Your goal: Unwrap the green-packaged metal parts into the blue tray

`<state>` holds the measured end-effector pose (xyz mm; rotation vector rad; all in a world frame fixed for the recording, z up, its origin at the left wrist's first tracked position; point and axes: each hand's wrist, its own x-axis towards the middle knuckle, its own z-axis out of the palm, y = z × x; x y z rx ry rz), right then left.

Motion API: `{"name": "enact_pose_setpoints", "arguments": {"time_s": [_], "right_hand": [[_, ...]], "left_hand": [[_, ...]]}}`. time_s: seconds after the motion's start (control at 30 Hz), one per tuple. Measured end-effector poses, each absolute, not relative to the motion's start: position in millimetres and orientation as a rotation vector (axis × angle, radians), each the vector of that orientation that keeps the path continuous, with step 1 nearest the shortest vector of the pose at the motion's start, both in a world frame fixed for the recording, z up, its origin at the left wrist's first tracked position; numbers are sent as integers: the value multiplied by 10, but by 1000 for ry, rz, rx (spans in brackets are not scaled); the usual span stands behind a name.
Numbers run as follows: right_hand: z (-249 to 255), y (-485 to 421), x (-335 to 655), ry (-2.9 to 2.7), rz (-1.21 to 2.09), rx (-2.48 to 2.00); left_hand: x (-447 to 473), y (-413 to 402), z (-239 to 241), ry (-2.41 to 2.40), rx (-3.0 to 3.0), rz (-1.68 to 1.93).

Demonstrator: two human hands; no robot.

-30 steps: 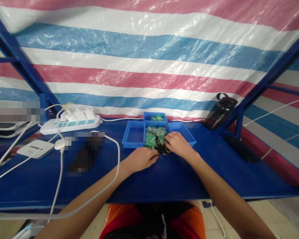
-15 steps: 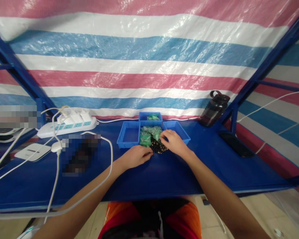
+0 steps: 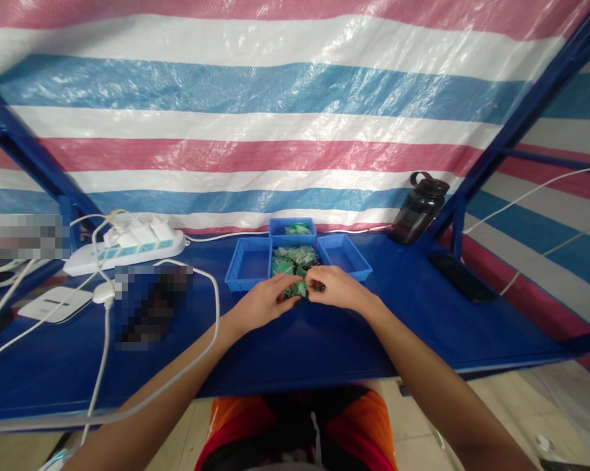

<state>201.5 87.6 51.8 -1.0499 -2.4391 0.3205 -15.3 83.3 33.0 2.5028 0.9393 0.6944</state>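
Observation:
A small green plastic bag (image 3: 299, 288) is between my two hands, over the dark pile of small parts. My right hand (image 3: 338, 286) pinches its right side with thumb and fingertips. From the left, my left hand (image 3: 266, 302) has its thumb and fingers around the other edge. The small black and gold parts (image 3: 318, 286) are mostly covered by the bag and hands. Just behind lies a heap of similar green bags (image 3: 295, 256). What the bag contains is too small to make out.
Blue bins stand around the heap: a left bin (image 3: 248, 261), a right bin (image 3: 347, 255) and a back bin (image 3: 291, 226) with green bags. A power strip (image 3: 128, 252), white cables (image 3: 216, 294) and a white flat device (image 3: 57, 304) lie left. Right are a dark bottle (image 3: 419, 209) and a black phone (image 3: 462, 277).
My right hand has brought a green bag from the heap toward me, over the dark parts. My left hand has risen slightly and opened its fingers around the bag's edge. The view shifted slightly.

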Motion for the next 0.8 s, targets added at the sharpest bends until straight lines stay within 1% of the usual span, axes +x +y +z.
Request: {"name": "enact_pose_setpoints", "arguments": {"time_s": [0.17,0.47,0.6,0.67,0.8], "right_hand": [[482,875,2000,-2437,401,-1045],[453,824,1918,-2465,413,-954],[481,795,1949,-2426,555,-883],[468,777,1977,-2399,615,-870],[378,737,2004,-2419,615,-920]], "left_hand": [[-170,837,337,931,2570,646],[-206,800,420,959,2751,507],[-203,758,458,848,2814,517],[-196,747,473,808,2805,543],[-185,757,489,808,2636,592]]}}
